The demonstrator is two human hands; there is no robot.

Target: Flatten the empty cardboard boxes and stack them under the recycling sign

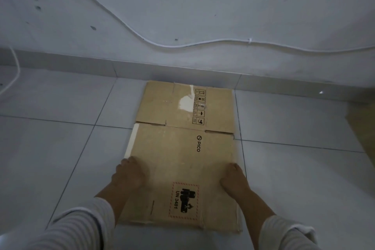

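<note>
We are pressing down on a flattened cardboard box [182,148] that is lying on the pale tiled floor [60,138] in the lower middle of the frame, its far edge reaching almost to the grey skirting [81,63] at the foot of the white wall [223,6]. Our left hand [128,174] is resting on the box's left edge with the fingers curled over the rim, and our right hand [234,178] is doing the same on the right edge; how tightly either is gripping, we cannot tell. Striped sleeves [81,227] are showing at the bottom corners of the frame.

The box is showing a "PICO" mark, a column of handling symbols toward the far end, a torn white patch beside them, and a red-bordered "UN 3481" label between our hands. A strip of pale tape is running along the left edge.

A white cable [182,45] is sagging across the wall from the upper left to the right edge. Another piece of cardboard [363,134] is lying at the right edge of the frame, well apart from the box.
</note>
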